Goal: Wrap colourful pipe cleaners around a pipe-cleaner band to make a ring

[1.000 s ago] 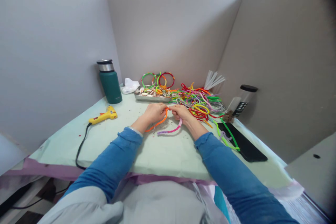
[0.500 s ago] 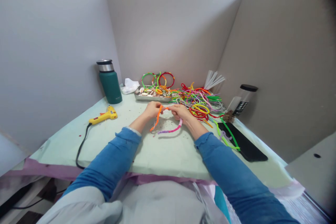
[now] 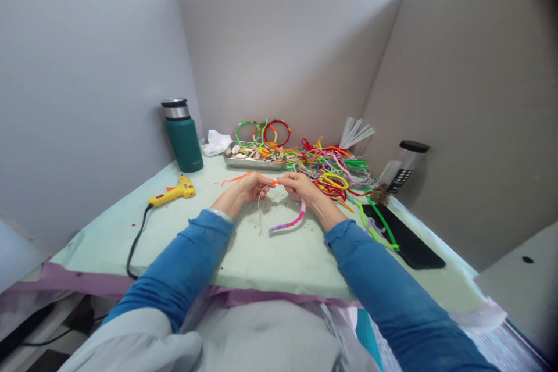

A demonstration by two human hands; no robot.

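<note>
The left hand (image 3: 251, 188) and right hand (image 3: 300, 187) meet almost tip to tip above the counter (image 3: 270, 261), the fingers of both pinched on a short bit of orange fuzzy strip (image 3: 236, 178); its loose tail runs out behind the left hand, away from the fingertips. A thin pale strand (image 3: 259, 210) droops from the left fingers towards the person, and a pink-and-purple fuzzy length (image 3: 288, 225) curves down below the right hand. Whether these join inside the grip cannot be told. If the left fingers ease off, the orange strip could spring loose or unwind; pulled too hard, the thin strand might kink. The free orange tail could snag on the metal tray (image 3: 255, 164) of shells just beyond the fingers, or tangle with the heap of coloured stems (image 3: 331, 165) past the right hand. Dark crumbs (image 3: 281, 202) just beneath the fingers could cling to the fuzz if it brushes the surface.
</note>
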